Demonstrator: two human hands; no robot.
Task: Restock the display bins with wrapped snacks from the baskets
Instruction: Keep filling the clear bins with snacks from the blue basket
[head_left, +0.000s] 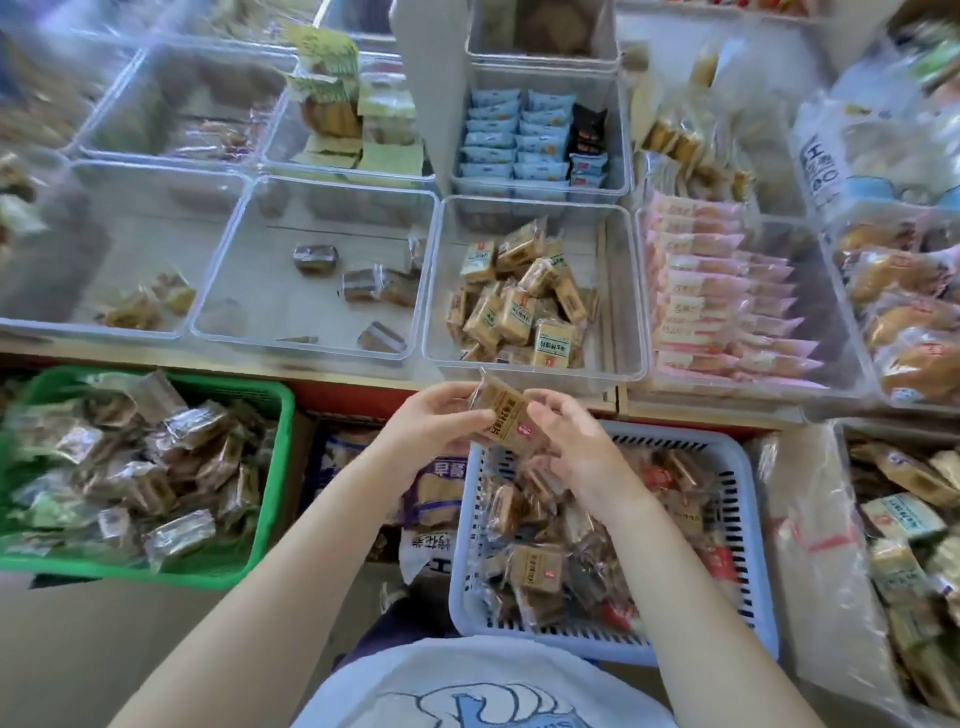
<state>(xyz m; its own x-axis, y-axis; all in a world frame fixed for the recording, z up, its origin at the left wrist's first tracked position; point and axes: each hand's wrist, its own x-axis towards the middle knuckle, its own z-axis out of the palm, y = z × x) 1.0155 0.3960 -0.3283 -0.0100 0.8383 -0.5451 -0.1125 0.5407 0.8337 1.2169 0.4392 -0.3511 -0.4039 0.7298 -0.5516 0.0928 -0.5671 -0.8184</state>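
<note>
A tan wrapped snack (503, 411) is held just above the far rim of the blue-grey basket (740, 499), which holds several similar wrapped snacks. My left hand (434, 423) grips the snack's left side. My right hand (569, 436) pinches its right end. Straight ahead, a clear display bin (621, 291) holds a loose pile of the same tan packs. A green basket (270, 457) at the left is full of darker wrapped snacks.
Clear bins stand in rows on the shelf: one to the left (244, 260) holds a few dark packs, one behind has blue packs (511, 137), one to the right has pink packs (727, 296). A plastic bag of snacks (904, 525) sits at the right.
</note>
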